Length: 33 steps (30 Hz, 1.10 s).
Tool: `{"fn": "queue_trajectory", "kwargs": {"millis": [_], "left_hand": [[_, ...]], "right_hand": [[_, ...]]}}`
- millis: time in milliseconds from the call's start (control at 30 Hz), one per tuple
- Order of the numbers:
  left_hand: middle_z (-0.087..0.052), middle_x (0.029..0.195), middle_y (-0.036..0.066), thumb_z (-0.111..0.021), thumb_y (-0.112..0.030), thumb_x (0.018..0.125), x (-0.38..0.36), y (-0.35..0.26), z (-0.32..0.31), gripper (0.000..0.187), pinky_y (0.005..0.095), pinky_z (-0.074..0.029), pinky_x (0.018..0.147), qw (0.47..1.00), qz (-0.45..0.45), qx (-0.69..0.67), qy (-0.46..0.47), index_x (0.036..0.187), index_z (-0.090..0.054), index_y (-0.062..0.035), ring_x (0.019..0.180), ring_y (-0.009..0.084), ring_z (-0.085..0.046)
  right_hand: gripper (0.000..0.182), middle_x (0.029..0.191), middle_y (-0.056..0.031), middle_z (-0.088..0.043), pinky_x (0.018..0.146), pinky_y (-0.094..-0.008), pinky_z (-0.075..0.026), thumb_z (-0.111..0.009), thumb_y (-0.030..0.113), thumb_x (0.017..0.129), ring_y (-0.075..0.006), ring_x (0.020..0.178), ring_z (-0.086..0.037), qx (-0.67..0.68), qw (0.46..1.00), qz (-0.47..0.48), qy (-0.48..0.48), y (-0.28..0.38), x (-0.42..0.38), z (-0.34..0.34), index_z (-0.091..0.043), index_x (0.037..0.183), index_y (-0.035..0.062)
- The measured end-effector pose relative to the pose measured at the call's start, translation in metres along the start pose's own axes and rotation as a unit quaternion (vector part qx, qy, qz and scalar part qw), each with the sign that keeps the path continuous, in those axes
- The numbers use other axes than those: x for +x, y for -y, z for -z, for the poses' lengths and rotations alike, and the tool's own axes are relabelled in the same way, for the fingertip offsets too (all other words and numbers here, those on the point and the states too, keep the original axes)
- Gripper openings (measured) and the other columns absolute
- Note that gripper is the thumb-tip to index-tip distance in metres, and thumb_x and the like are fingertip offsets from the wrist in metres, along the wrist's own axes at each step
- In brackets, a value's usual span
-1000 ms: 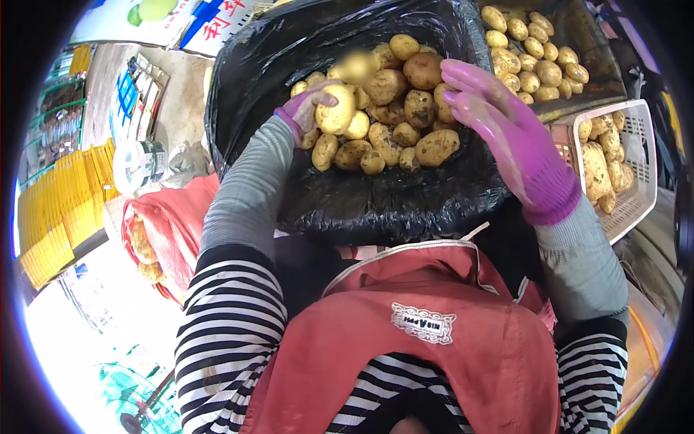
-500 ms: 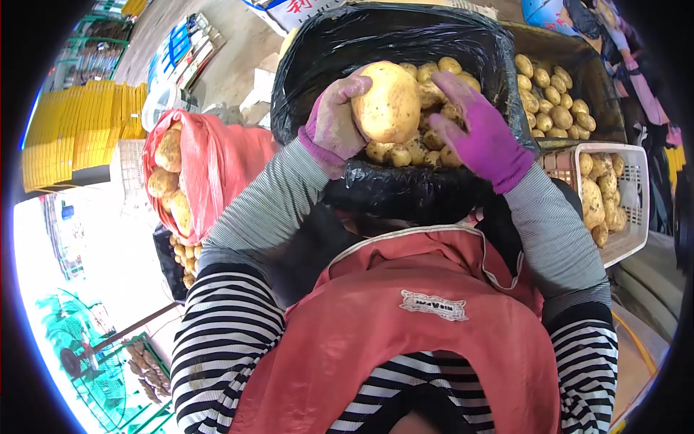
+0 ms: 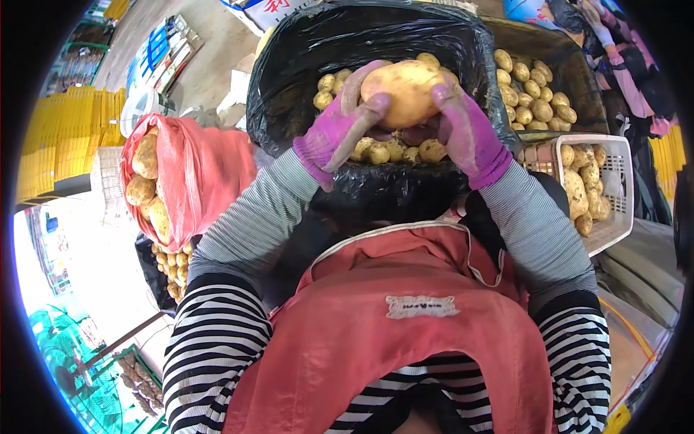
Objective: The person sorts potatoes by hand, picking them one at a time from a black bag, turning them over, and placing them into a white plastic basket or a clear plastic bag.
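Note:
A large pale-yellow potato [image 3: 405, 92] is held sideways above a container lined with black plastic [image 3: 282, 79]. My left hand [image 3: 343, 123], in a dirty purple glove, grips its left end. At its right end, my right hand [image 3: 468, 130], gloved the same way, has its fingers wrapped round it. Smaller potatoes [image 3: 394, 150] lie in the container below both hands, partly hidden by them.
At left stands a red sack [image 3: 210, 170] of large potatoes, with small ones in a black-lined container below it. A dark crate [image 3: 589, 94] and a white basket [image 3: 618, 155] at right hold potatoes. Another person's pink sleeve [image 3: 629, 83] shows at upper right.
My right hand has moved left onto the large potato, which both hands now hold. The potato has turned from upright to sideways. The whole view has shifted slightly.

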<state>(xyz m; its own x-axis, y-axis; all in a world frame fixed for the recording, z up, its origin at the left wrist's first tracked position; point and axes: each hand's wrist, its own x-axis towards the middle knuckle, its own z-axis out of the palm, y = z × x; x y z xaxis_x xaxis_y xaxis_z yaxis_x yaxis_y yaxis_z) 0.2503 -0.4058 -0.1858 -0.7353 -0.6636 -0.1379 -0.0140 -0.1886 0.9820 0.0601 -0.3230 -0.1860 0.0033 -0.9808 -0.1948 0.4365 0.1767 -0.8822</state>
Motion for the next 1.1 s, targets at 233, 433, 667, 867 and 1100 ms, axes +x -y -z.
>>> {"fn": "queue_trajectory", "kwargs": {"millis": [233,433,667,867,1100], "left_hand": [[-0.041,0.141,0.014,-0.058,-0.044,0.095,0.006,-0.008,-0.009,0.076,0.0309,-0.053,0.086,1.0,-0.003,0.016,-0.009,0.15,-0.022,-0.006,0.119,0.0221,-0.054],[-0.04,0.142,0.014,-0.063,-0.041,0.092,0.008,0.009,-0.014,0.077,0.0364,-0.039,0.106,0.993,-0.077,0.093,-0.007,0.148,-0.027,-0.0042,0.131,0.0237,-0.043],[-0.038,0.145,0.014,-0.066,-0.045,0.088,0.004,0.008,-0.012,0.084,0.0383,-0.031,0.113,0.997,-0.069,0.041,0.02,0.149,-0.025,-0.0022,0.136,0.0247,-0.037],[-0.037,0.146,0.015,-0.064,-0.049,0.089,0.003,0.005,-0.009,0.087,0.0381,-0.033,0.111,0.995,-0.065,0.058,0.042,0.149,-0.022,-0.002,0.136,0.0252,-0.037],[-0.044,0.14,0.014,-0.058,-0.046,0.094,0.004,0.005,-0.013,0.076,0.0332,-0.045,0.099,0.999,-0.026,0.016,0.037,0.147,-0.028,-0.0012,0.126,0.0236,-0.048]], "right_hand": [[0.05,0.129,-0.0134,-0.055,0.09,-0.0321,-0.053,-0.041,0.037,0.104,-0.0208,0.113,-0.058,-0.129,0.991,0.035,-0.029,0.01,0.007,0.026,-0.041,0.14,0.0029],[0.043,0.115,-0.0142,-0.058,0.094,-0.0302,-0.047,-0.063,0.019,0.094,-0.0193,0.109,-0.057,-0.348,0.903,0.231,-0.096,0.002,0.004,0.013,-0.049,0.13,-0.0008],[0.035,0.114,-0.0075,-0.062,0.069,-0.0229,-0.056,-0.039,0.026,0.104,-0.0126,0.096,-0.063,-0.328,0.927,0.155,-0.099,0.015,-0.001,0.028,-0.061,0.123,0.0067],[0.031,0.117,-0.0121,-0.062,0.072,-0.0255,-0.057,-0.041,0.014,0.102,-0.017,0.099,-0.064,-0.475,0.84,0.253,-0.073,0.009,0.0,0.04,-0.058,0.126,0.0046],[0.039,0.122,-0.0126,-0.06,0.079,-0.0308,-0.058,-0.041,0.03,0.104,-0.0222,0.103,-0.064,-0.248,0.961,0.1,-0.063,0.005,-0.003,0.038,-0.051,0.132,0.0048]]}}
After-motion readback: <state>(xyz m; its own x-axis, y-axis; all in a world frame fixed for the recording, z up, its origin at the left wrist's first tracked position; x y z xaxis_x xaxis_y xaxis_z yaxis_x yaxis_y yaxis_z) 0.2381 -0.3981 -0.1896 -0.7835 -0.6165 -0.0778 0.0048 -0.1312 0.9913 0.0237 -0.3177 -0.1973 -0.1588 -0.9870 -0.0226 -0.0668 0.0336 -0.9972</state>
